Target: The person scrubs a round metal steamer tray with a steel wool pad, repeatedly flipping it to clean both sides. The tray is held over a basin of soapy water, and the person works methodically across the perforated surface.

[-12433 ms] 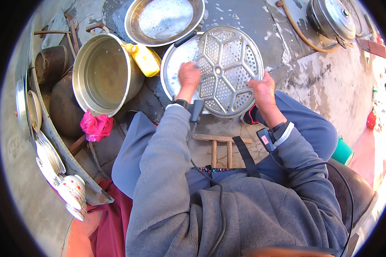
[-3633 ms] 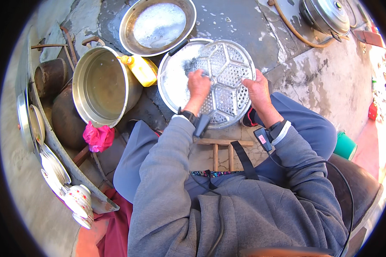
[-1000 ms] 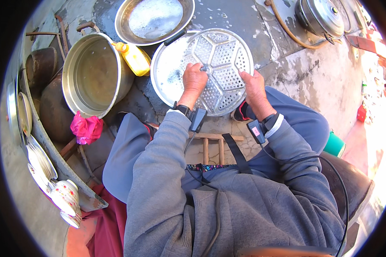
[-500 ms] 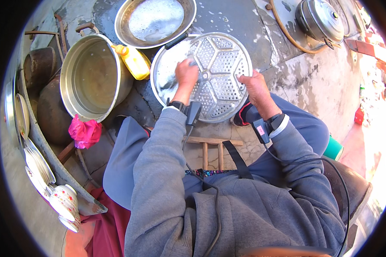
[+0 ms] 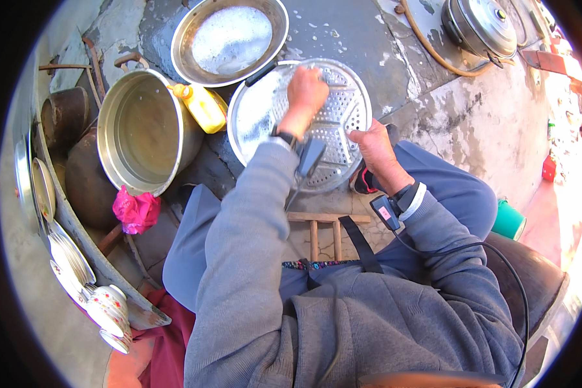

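Note:
A round metal steamer plate (image 5: 343, 119) with punched holes in wedge-shaped sections leans over a wide pan of white suds (image 5: 255, 113). My left hand (image 5: 306, 94) is closed and presses on the upper part of the plate. What its fingers hold is hidden beneath them. At the plate's right edge, my right hand (image 5: 376, 149) grips the rim, thumb on top and the other fingers out of sight behind. A black handle (image 5: 260, 73) shows at the pan's upper left edge.
Beyond the pan sits a metal basin (image 5: 181, 48) of foamy water. To the left are a yellow bottle (image 5: 205, 111), a large pot of water (image 5: 107, 145), a pink bag (image 5: 136, 210) and stacked dishes (image 5: 71, 255). A lidded pot (image 5: 482, 29) stands far right, a green bucket (image 5: 509, 220) near my knee.
My left hand has slid up and to the right across the steamer plate. The plate has shifted slightly left and down in view, with my right hand still on its rim.

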The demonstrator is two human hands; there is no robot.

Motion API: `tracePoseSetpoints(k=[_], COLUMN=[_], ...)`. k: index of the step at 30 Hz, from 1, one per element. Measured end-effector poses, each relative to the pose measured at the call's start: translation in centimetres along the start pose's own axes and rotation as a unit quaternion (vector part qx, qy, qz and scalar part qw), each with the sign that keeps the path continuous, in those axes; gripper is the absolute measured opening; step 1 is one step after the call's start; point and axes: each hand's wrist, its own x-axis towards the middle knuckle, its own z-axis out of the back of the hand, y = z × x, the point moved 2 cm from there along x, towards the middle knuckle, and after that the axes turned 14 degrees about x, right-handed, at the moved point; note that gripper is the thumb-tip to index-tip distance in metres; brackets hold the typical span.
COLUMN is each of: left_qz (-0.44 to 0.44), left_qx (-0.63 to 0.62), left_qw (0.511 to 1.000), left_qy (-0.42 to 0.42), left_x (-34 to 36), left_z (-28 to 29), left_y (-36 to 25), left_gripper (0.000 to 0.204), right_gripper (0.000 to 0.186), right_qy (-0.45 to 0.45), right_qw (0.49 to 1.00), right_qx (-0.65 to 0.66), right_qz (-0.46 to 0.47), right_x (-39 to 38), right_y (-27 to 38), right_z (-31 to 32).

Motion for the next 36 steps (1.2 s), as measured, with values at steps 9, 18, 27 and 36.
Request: tracePoseSetpoints(k=[9, 18, 27, 36], left_qz=[-0.025, -0.006, -0.052, -0.059], left_qx=[-0.052, -0.071, -0.076, -0.054], left_qw=[0.998, 0.997, 0.996, 0.996], left_qy=[-0.005, -0.007, 0.006, -0.025], left_x=[-4.2, -3.5, -4.4, -1.8], left_z=[-2.6, -0.7, -1.2, -1.0], left_y=[1.7, 1.0, 1.1, 0.1], left_gripper=[0.029, 0.030, 0.031, 0.030], right_gripper=[0.038, 0.032, 0.028, 0.042], right_qy=[-0.028, -0.032, 0.038, 0.030], right_qw=[0.997, 0.996, 0.989, 0.997], right_qx=[0.064, 0.064, 0.132, 0.061], right_qz=[-0.017, 0.062, -0.061, -0.030], right_x=[1.5, -1.4, 4.9, 4.8], right_y=[1.2, 0.5, 3.7, 3.0], right_z=[0.9, -0.6, 0.3, 0.0])
